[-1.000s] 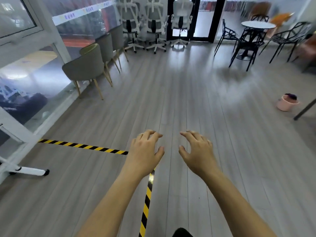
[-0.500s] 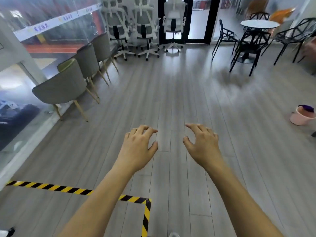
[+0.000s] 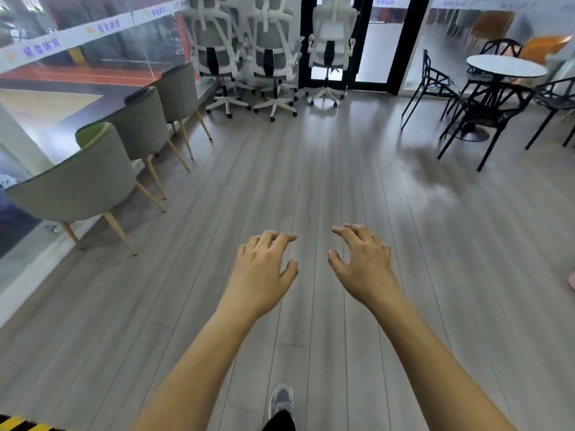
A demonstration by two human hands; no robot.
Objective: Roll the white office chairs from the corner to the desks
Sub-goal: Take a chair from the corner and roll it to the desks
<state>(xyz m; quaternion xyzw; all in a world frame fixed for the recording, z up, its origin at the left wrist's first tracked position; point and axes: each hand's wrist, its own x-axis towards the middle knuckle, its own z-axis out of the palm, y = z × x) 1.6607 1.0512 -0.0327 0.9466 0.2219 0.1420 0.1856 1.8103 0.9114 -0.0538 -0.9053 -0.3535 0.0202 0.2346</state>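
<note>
**Both hands empty, chairs a walk ahead**

The left hand (image 3: 261, 269) and right hand (image 3: 364, 265) are held out in front at about the same height, palms down, close together but not touching. Their fingers are loosely curled with the thumbs apart, and they hold nothing. They look readied for taking hold of a chair back, though nothing is within reach yet.

The white office chairs (image 3: 273, 57) stand far ahead of the fingertips, well apart from them. They are bunched in the corner where the glass wall (image 3: 93, 57) meets the dark door frame (image 3: 410, 42). Two sit side by side slightly left of the left hand's line, and a third stands just beyond them to the right. Open floor (image 3: 311, 181) lies between the hands and the chairs.

A row of grey tub chairs (image 3: 77, 185) runs along the glass out to the left of the left hand. The round table (image 3: 505, 66) with black wire chairs (image 3: 485, 110) sits ahead and right of the right hand. A shoe (image 3: 281, 399) shows below the wrists.

Compared with half a second ago, the office chairs loom larger and nearer. The striped floor tape (image 3: 18, 426) has slipped back to the lower left corner behind the forearms. The pink bucket has nearly gone off the right edge. The hands keep the same open pose
</note>
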